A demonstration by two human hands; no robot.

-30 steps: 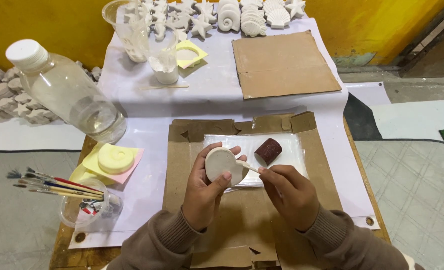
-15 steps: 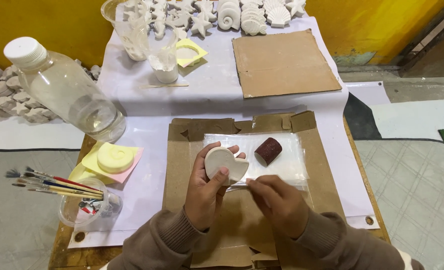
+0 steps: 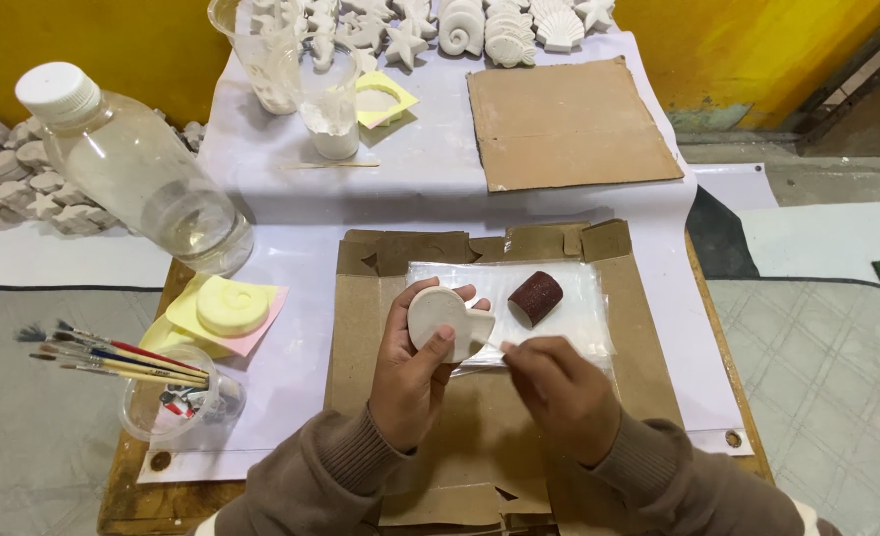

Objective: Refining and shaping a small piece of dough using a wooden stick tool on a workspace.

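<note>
- One white plaster shell cast (image 3: 447, 320) sits pinched in my left hand (image 3: 412, 372) over the flattened cardboard (image 3: 480, 417), still bare white, unpainted.
- My right hand (image 3: 559, 392) is curled shut just beside it; I judge it grips a thin tool against the cast's edge, mostly hidden.
- The dark red block (image 3: 535, 296) lies on the clear plastic sheet (image 3: 579, 323), untouched.
- Brushes (image 3: 113, 359) rest across a cup at my left; more white casts (image 3: 480, 25) wait at the far end.
</note>
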